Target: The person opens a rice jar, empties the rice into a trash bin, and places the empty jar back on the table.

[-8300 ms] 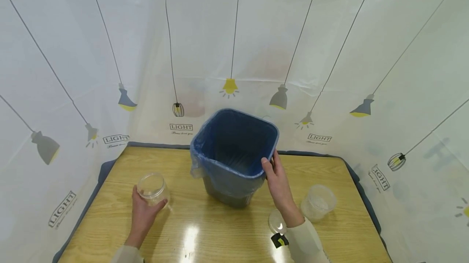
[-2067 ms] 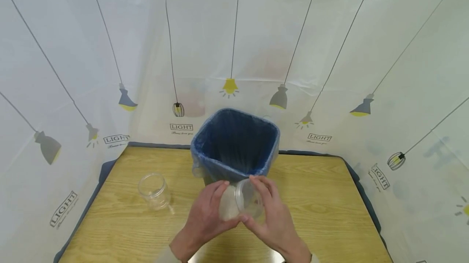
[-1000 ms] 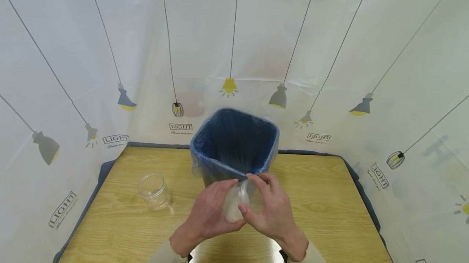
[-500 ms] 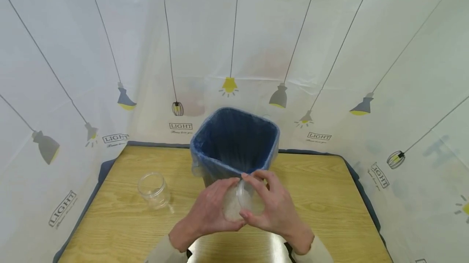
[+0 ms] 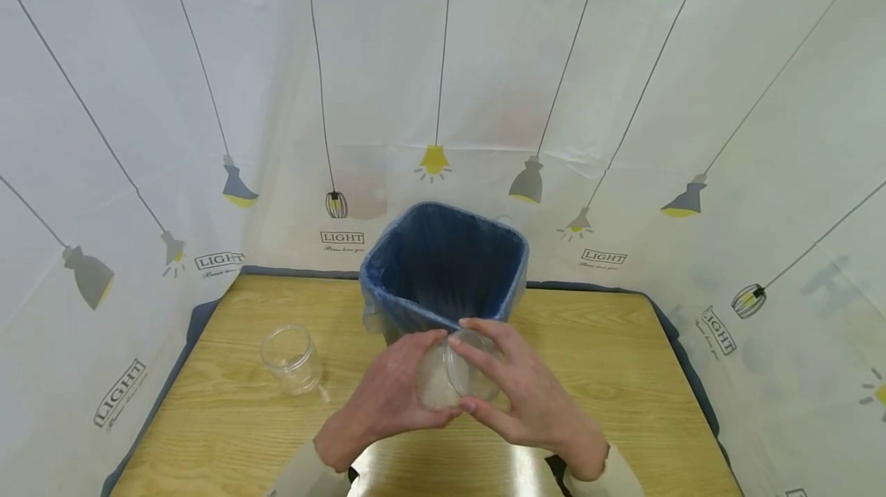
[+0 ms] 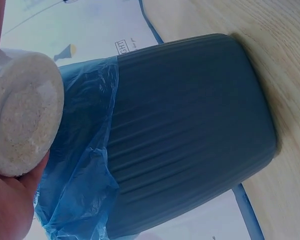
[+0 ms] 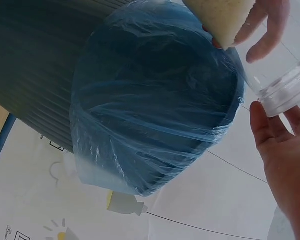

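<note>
The left hand (image 5: 391, 393) grips a clear jar (image 5: 436, 381), thumb and fingers around its side. Pale grains (image 6: 27, 112) show through the jar's base in the left wrist view. The right hand (image 5: 529, 393) holds the jar's clear ringed end (image 7: 287, 92) with spread, bent fingers; lid and rim cannot be told apart there. Tilted sideways, the jar is in front of the bin's near rim, its ringed end toward the right hand. An empty-looking clear jar (image 5: 291, 362) stands upright on the left of the table.
Behind the hands stands a dark bin (image 6: 190, 120), its mouth lined with a blue bag (image 5: 408, 311). The wooden table (image 5: 595, 358) is bordered by a hanging sheet (image 5: 657, 135) printed with lamps. Bright reflections lie near the front edge.
Both hands now hold the grain jar; earlier the left held the empty-looking jar and the right the bin's rim. Over the last second, the right fingers shifted around the clear end.
</note>
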`<state>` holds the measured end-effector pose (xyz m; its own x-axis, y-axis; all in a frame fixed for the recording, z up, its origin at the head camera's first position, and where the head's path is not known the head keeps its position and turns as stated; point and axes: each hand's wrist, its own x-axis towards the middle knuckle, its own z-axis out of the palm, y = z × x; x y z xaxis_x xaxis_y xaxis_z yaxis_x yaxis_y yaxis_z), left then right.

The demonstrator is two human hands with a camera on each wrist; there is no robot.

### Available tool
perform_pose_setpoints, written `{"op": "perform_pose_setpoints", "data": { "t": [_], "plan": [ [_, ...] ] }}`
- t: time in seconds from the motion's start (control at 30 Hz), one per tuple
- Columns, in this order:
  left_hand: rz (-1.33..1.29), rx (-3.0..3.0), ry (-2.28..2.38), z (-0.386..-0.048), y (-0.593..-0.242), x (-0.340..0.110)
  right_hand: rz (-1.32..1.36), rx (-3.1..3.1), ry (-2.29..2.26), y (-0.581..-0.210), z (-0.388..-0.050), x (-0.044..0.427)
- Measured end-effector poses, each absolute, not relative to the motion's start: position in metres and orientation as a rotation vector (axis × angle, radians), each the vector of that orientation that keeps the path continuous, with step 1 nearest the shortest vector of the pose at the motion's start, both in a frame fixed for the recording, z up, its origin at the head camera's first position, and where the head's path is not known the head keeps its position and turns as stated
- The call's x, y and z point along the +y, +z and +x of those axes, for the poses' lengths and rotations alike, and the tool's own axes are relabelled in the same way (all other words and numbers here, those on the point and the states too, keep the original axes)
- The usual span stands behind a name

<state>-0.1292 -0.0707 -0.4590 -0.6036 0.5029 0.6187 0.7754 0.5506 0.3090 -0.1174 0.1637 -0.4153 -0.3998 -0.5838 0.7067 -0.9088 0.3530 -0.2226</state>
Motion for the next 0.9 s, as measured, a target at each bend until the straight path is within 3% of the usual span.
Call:
{"op": "perform_pose_setpoints", "data": {
  "t": [0.7,0.9],
  "plan": [
    [-1.022,-2.296,-0.773,-0.1316,-0.4582,-0.0755,1.371,-2.155,0.956,-0.4112,-0.1128,0.1656],
    [-0.984,-2.168,-0.638,-0.1311,-0.4605,-0.0735,1.202,-2.196,1.017,-0.4109,-0.1104,0.166]
  ]
}}
